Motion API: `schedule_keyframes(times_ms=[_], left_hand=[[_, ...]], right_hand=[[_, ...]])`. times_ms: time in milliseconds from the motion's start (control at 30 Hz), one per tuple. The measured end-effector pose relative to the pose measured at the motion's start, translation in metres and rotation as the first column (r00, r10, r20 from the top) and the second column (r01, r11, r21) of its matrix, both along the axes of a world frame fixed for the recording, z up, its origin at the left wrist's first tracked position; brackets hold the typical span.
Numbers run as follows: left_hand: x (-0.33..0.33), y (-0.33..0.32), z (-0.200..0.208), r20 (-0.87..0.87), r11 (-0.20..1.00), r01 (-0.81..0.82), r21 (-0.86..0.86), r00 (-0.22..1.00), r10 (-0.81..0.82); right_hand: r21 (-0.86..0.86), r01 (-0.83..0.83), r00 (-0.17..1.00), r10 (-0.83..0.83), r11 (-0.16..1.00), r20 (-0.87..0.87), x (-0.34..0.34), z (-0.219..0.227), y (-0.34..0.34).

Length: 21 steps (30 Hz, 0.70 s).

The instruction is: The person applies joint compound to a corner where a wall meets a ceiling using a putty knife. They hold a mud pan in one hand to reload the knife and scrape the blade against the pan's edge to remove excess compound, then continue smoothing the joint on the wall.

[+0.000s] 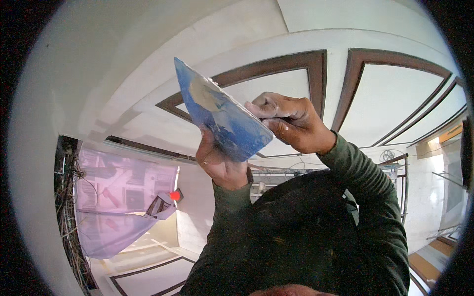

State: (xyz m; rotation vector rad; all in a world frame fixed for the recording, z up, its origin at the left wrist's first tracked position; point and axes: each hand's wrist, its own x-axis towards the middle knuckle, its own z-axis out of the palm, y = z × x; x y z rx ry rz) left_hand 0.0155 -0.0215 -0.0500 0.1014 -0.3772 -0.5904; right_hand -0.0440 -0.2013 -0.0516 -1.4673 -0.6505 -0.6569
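In my left hand [222,160] is a flat blue putty board [229,118], held tilted from its lower side with the fingers mostly behind it. Pale grey and whitish paste is smeared over its face, and a white crust runs along the upper right edge. My right hand [296,121] is closed beside that edge, its fingertips touching it or very close to it. White residue coats the right fingers and thumb. Whatever they pinch, perhaps something thin seen edge-on, I cannot make out.
White panels framed by dark brown moulding [316,74] lie beyond my hands. A pinkish translucent sheet [123,197] hangs at the left, beside a dark gap with loose wires [66,207]. A dark metal frame [406,182] and more wires are at the right.
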Motion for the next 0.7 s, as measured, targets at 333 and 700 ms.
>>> schedule_keyframes(times_ms=[333,700], left_hand=[[0.003,0.008,0.002,0.325,0.706,-0.535,0.464,0.844,0.426],[0.005,-0.005,0.002,0.543,0.327,-0.680,0.656,0.726,0.422]], right_hand=[[-0.403,0.557,0.821,-0.554,0.726,0.138,-0.061,0.016,-0.069],[-0.756,0.645,0.692,-0.508,0.113,0.514,-0.080,0.077,-0.065]])
